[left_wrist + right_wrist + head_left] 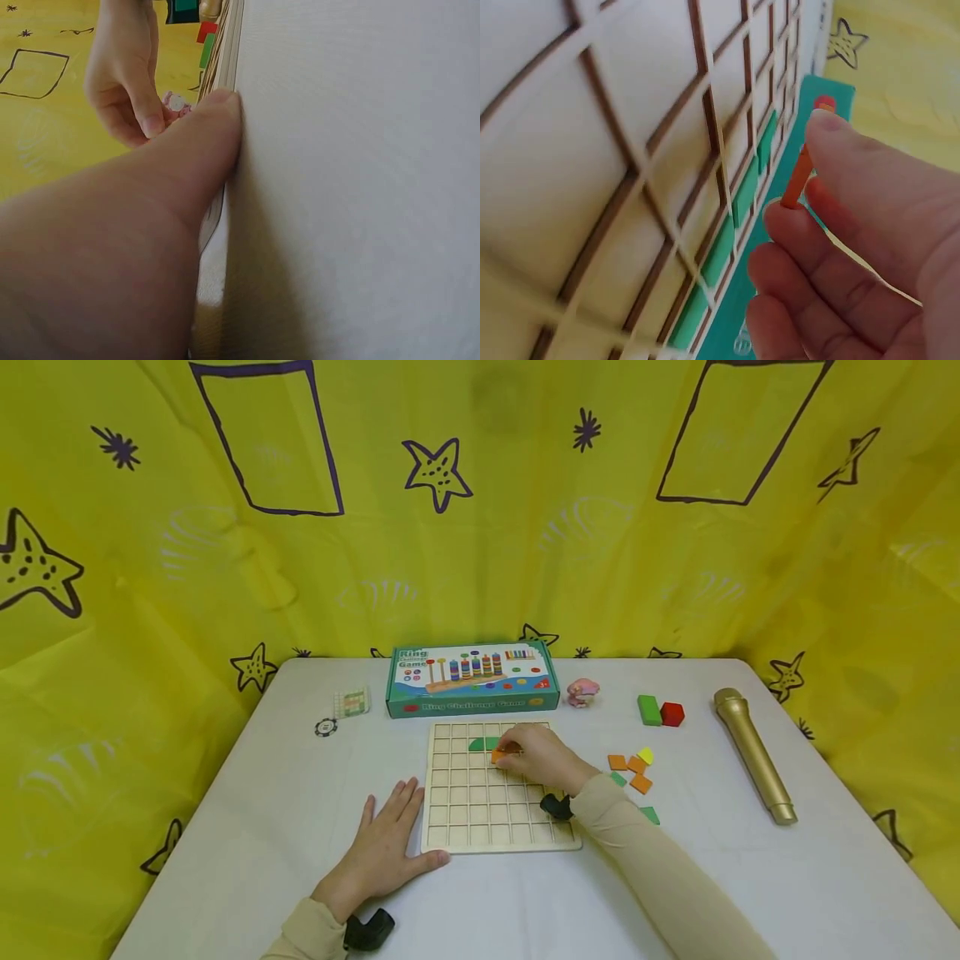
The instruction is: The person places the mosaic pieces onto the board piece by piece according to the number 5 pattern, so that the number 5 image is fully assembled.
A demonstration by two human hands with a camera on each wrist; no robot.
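Now placing: right hand (542,758) pinches thin orange flat tile (797,178) over pale wooden grid board (480,814), beside green tiles (483,744). Left hand (387,846) flat, steadying board edge. Next, prob. needs tile squared w/ a cell.

Thin orange tile (798,177) tilted above wooden grid board (480,814).

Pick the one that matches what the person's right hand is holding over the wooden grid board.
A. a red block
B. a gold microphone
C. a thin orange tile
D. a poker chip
C. The right hand pinches a thin orange tile between thumb and fingers above the wooden grid board, while the left hand rests flat at the board's left edge.
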